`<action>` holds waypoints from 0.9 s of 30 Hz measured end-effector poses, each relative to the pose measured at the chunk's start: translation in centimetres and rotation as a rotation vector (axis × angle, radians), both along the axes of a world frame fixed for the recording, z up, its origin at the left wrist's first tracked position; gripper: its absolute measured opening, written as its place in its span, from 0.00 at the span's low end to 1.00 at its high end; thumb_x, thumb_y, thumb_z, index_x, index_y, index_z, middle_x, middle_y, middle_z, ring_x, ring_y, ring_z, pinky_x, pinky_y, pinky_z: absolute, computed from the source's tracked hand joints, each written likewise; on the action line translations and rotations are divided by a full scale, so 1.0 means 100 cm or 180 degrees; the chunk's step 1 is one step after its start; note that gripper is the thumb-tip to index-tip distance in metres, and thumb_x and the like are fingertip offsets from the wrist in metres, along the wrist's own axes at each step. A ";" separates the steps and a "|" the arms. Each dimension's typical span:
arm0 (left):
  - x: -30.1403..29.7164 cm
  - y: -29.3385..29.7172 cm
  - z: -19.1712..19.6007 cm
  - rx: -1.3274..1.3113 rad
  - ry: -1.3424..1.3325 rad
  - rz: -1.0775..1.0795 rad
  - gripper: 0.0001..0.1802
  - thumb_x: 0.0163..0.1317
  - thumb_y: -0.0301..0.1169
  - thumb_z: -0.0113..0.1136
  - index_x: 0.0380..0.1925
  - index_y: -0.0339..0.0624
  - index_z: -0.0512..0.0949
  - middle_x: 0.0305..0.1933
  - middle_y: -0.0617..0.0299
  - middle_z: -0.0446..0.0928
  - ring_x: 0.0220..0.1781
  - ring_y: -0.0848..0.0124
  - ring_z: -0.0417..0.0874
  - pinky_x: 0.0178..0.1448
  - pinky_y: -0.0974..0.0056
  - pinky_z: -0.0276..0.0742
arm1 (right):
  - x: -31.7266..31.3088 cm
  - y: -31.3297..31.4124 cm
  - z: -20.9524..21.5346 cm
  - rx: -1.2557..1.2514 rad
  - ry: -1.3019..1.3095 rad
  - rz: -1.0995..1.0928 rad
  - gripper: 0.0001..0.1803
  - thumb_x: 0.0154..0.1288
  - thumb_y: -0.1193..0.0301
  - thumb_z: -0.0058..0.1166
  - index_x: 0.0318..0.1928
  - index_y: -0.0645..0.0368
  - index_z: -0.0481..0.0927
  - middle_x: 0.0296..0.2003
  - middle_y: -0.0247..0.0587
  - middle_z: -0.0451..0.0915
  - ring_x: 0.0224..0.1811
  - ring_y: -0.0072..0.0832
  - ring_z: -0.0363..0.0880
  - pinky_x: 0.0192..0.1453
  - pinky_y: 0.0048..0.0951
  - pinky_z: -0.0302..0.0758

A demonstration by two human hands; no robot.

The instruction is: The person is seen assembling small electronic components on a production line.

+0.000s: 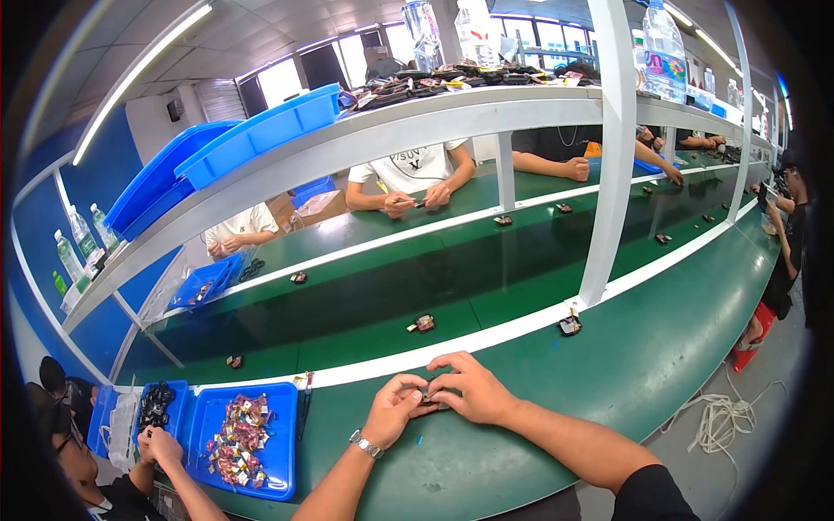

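Above the green worktop, my left hand and my right hand meet at the fingertips. Between them is a small dark part, mostly covered by the fingers, so its kind cannot be made out. Thumb and fingers of the left hand close on it from one side. My right hand pinches at it from the other, index finger arched above. Beyond the right hand, a small black and silver component lies near a white post. Left of my hands, a blue tray holds many small reddish parts with yellow and white bits.
Past the white rail, a dark green conveyor belt carries several small assemblies, one close ahead. A white post supports the overhead shelf. A co-worker's hands are at lower left, near black parts. Others sit opposite.
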State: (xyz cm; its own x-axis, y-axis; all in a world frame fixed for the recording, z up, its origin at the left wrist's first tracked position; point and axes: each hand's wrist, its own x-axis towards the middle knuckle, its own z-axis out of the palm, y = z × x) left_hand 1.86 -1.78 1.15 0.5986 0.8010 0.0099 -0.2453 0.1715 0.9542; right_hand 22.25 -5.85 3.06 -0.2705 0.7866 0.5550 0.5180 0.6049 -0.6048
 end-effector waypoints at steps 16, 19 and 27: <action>-0.006 0.004 -0.007 -0.0112 -0.0095 -0.0112 0.04 0.68 0.24 0.55 0.40 0.41 0.70 0.47 0.58 0.77 0.50 0.68 0.82 0.55 0.59 0.84 | 0.000 0.001 -0.001 -0.0739 0.0633 0.0273 0.07 0.61 0.67 0.61 0.38 0.55 0.83 0.51 0.37 0.76 0.58 0.37 0.71 0.60 0.36 0.71; -0.005 0.004 -0.008 -0.0132 0.0042 -0.0051 0.04 0.69 0.25 0.54 0.41 0.42 0.71 0.43 0.61 0.78 0.47 0.70 0.83 0.51 0.63 0.85 | -0.002 0.000 -0.002 -0.0664 0.0510 0.0219 0.07 0.61 0.67 0.61 0.37 0.56 0.82 0.51 0.38 0.76 0.58 0.37 0.71 0.60 0.36 0.71; -0.001 0.000 -0.004 -0.0024 0.0373 0.0100 0.04 0.70 0.27 0.53 0.41 0.43 0.70 0.40 0.61 0.80 0.42 0.74 0.83 0.46 0.68 0.83 | -0.004 -0.002 0.003 -0.0526 0.0198 0.0159 0.08 0.61 0.69 0.59 0.39 0.58 0.82 0.53 0.39 0.76 0.60 0.37 0.70 0.62 0.38 0.70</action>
